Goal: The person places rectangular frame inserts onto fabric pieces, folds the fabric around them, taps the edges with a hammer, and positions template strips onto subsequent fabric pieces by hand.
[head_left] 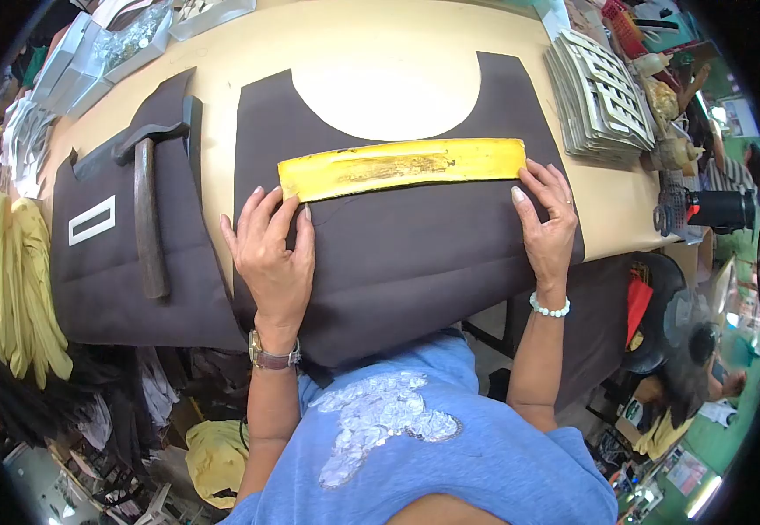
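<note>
A yellow strip (402, 164) with dark smudges along its middle lies across a dark fabric panel (406, 236) that has a deep curved cut-out at its top. Its lower left corner is between the thumb and fingers of my left hand (273, 245), whose other fingers rest on the fabric. My right hand (548, 210) pinches the right end, thumb at the lower corner and fingers along the short edge. To the left, a hammer (146, 210) with a dark handle rests on another dark fabric piece (100, 262), beside a white rectangular frame (92, 220).
A stack of white cut-out templates (603, 96) stands at the table's right, near a black cylindrical container (721, 210). Plastic bins (135, 44) sit at the back left. Yellow fabric pieces (8, 271) hang past the left edge. Other people appear at far right.
</note>
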The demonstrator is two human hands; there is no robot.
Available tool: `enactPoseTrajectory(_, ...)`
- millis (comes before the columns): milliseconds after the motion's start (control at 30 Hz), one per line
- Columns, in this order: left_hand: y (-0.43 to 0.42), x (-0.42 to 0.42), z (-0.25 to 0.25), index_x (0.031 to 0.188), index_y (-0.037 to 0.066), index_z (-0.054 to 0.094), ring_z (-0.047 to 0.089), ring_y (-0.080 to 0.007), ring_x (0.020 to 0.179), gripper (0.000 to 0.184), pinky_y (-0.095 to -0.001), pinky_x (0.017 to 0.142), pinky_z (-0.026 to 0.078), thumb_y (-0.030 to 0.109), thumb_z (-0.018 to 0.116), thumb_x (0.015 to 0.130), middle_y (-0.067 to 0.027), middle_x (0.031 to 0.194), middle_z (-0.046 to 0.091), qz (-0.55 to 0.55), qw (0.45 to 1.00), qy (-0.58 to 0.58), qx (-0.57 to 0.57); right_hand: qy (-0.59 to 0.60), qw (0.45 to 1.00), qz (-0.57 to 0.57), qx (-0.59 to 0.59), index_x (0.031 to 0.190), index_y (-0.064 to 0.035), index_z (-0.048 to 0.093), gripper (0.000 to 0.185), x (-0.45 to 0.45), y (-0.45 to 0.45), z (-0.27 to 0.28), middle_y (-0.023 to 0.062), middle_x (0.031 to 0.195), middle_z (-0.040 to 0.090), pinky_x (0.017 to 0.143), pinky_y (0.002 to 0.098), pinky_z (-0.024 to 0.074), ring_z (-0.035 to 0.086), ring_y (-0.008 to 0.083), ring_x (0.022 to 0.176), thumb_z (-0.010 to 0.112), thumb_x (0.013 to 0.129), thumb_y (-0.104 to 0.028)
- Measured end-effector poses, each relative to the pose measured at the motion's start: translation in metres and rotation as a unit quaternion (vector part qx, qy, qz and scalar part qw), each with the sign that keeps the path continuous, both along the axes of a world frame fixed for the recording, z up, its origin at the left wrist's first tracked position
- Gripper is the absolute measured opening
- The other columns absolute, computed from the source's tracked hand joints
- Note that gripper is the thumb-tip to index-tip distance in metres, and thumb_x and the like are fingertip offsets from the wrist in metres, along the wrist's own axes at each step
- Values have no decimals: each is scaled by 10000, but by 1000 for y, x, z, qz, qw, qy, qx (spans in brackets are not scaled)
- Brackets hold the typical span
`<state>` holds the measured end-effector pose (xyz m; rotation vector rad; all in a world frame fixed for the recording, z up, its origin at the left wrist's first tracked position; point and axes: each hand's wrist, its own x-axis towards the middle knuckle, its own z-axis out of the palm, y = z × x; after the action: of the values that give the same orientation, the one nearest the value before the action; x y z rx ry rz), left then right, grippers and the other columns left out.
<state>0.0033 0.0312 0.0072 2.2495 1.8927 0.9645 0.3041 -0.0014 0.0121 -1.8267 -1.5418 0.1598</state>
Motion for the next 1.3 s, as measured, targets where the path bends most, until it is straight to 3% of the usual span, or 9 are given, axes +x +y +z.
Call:
enactPoseTrajectory(100,0,0,0,922,66,680,506,-277,1168,141,-586,1037,240,115,659,791,-70,1094,625,-3,1000,3,-11,-11,1000,-6,-3,1015,-41,692,266,0,0,-1,94,1129,636,1024,424,338,482,319,1183,693,782,-170)
enactPoseTrajectory(200,0,7,12,955,59,656,457,-286,1221,162,-607,1041,204,151,613,829,-91,1155,593,-12,990,139,24,-26,999,-24,-2,989,-37,696,233,-4,2,-1,92,1117,638,1018,421,338,487,321,1170,665,809,-181)
enactPoseTrajectory(300,3,8,13,1027,56,616,415,-298,1257,222,-623,1041,177,190,563,858,-104,1212,557,-43,979,198,-29,-139,989,-20,37,952,-30,701,212,-8,3,1,87,1120,632,1009,421,341,495,315,1153,612,850,-194)
enactPoseTrajectory(467,-2,26,14,1217,129,565,392,-367,1252,391,-633,1037,171,285,572,859,-279,1198,505,-65,966,249,-31,-191,981,-14,-20,1175,-68,584,364,-12,1,-2,74,1164,602,1026,493,284,488,301,1149,578,873,-271)
enactPoseTrajectory(567,-2,31,17,1255,161,541,350,-356,1288,385,-640,1028,176,268,540,884,-216,1280,466,-49,960,271,-50,-225,974,-13,-38,1168,-105,603,359,-20,2,5,81,1187,577,1027,506,277,473,307,1162,584,868,-300)
enactPoseTrajectory(867,-3,42,4,1265,114,530,449,-363,1168,457,-516,999,307,330,564,865,-250,1245,470,-108,981,161,-26,-262,965,-17,-28,1082,-91,661,303,-19,7,4,161,1290,481,1031,516,263,372,355,1255,601,864,-294)
enactPoseTrajectory(1000,1,46,10,1238,112,553,464,-364,1124,442,-503,955,340,323,589,851,-250,1194,489,-126,975,181,-15,-142,990,-1,25,983,-36,682,216,-2,20,14,168,1134,582,946,414,384,518,351,1084,603,847,-184)
enactPoseTrajectory(1133,3,46,17,1226,99,559,476,-370,1107,429,-487,952,349,315,587,857,-274,1177,502,-139,971,192,-26,-161,965,-154,141,940,-32,682,156,52,35,34,133,989,611,813,390,447,575,303,917,600,839,-118)
enactPoseTrajectory(1300,2,46,16,1237,96,555,471,-374,1115,432,-481,952,350,310,585,862,-278,1178,501,-139,968,206,-24,-177,949,-232,119,914,-56,686,137,102,53,60,114,954,627,814,385,448,585,305,893,604,823,-118)
